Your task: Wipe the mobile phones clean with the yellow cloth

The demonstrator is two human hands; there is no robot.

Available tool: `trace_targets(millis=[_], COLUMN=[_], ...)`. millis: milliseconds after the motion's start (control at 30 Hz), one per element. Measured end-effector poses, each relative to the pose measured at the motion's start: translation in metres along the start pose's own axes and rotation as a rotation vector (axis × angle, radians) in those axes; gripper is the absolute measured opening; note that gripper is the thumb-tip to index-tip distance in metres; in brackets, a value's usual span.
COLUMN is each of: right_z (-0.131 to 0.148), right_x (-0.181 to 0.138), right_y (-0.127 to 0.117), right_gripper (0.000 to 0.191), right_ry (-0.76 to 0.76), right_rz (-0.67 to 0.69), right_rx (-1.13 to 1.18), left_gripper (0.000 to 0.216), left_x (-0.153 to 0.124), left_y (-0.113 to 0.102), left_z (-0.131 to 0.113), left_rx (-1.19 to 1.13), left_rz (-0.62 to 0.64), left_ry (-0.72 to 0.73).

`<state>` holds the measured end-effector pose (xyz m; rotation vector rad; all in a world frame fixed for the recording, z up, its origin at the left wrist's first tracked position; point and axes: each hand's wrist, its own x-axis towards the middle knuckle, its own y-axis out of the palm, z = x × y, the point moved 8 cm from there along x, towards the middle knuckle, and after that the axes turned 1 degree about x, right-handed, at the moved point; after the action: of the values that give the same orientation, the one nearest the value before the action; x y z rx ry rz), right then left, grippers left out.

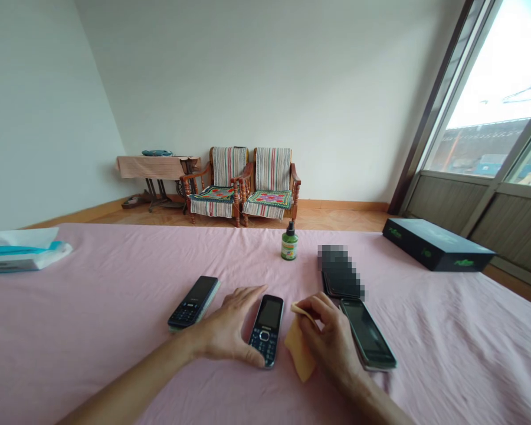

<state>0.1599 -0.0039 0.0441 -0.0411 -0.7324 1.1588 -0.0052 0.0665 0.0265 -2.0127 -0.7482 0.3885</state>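
Observation:
A dark keypad mobile phone [266,327] lies face up on the pink cloth in front of me. My left hand [230,330] curves along its left side, fingers stretched past the top end and thumb over the lower left corner; firm contact cannot be made out. To the right, my right hand [330,336] pinches a yellow wiping cloth [300,348], which hangs down beside the phone. Another keypad phone [194,302] rests left of my left hand. A touchscreen phone [368,333] lies just right of my right hand, with a partly blurred black phone-like item [341,274] behind it.
A green spray bottle [289,243] stands upright toward the far edge of the pink sheet [128,265]. At the left edge is a tissue pack [30,254]; a black box [438,245] sits at the far right. Two wooden armchairs [269,183] and a cloth-covered table [153,167] stand beyond.

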Motion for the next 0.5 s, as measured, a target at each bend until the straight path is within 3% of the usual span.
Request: trace_targets(millis=[133, 300, 500], right_z=[-0.003, 0.000, 0.029], right_x=[0.000, 0.002, 0.021], right_y=[0.000, -0.005, -0.002], right_gripper=[0.016, 0.014, 0.021], right_ry=[0.001, -0.004, -0.107], right_rz=[-0.008, -0.047, -0.005], right_rx=[-0.014, -0.045, -0.173], left_gripper=[0.123, 0.126, 0.122], left_x=[0.001, 0.001, -0.004], left_y=[0.014, 0.021, 0.018], left_z=[-0.001, -0.003, -0.002], left_rx=[0.069, 0.071, 0.038], left_rz=[0.155, 0.028, -0.045], left_ry=[0.116, 0.086, 0.031])
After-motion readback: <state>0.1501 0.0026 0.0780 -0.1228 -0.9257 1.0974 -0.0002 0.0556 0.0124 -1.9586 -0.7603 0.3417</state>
